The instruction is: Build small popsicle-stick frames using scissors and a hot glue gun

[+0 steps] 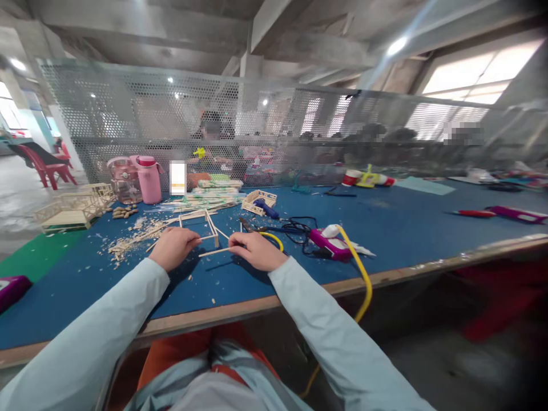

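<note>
A worker in pale-blue sleeves sits at a blue worktable (201, 302), the right hand (259, 251) pinching one end of a thin wooden stick (213, 252) near the table's front edge. Just beyond the stick, the left hand (173, 247) grips the near bar of a small wooden frame (211, 224) between thumb and fingers. Both pieces look light, stiff and dry, probably easy to snap; the frame seems best held near its corners, the stick close to its end. Wood scraps (139, 237) lie to the left; farther off rests a stick pile (214, 195).
</note>
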Tool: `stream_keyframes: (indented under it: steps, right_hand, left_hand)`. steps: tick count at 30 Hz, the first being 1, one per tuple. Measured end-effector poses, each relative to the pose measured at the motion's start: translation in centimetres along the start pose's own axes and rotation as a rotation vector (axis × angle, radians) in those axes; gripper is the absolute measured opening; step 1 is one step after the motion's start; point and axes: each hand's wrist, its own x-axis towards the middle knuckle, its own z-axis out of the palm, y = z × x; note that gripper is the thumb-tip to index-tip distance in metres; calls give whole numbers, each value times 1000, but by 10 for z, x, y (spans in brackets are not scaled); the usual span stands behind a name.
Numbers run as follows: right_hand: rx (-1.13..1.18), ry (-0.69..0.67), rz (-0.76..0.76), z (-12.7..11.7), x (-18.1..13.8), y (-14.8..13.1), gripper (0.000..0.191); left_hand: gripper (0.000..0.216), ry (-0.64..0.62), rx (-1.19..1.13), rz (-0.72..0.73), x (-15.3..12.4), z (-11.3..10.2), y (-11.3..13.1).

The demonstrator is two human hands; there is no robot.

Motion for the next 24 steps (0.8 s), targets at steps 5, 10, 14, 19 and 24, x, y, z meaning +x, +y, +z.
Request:
stream_keyframes:
  steps: [5,10,14,19,24]
  right_hand:
    - [79,-91,103,-13,-28,-7,11]
    - [-278,-15,146,-3,-34,-16,12]
    - [-341,53,92,4,-31,-25,18]
    - [-362,184,364,-11,-28,-2,25]
    - [-557,-32,695,-23,-15,33,41]
  left_hand:
    - [30,127,45,-49,7,0,1]
    - [37,303,-202,-34,0,-10,38]
    - [38,-144,-261,49,-6,-8,76]
    - [34,-98,-321,50,12,2,80]
    - [27,1,-993,-156,26,12,74]
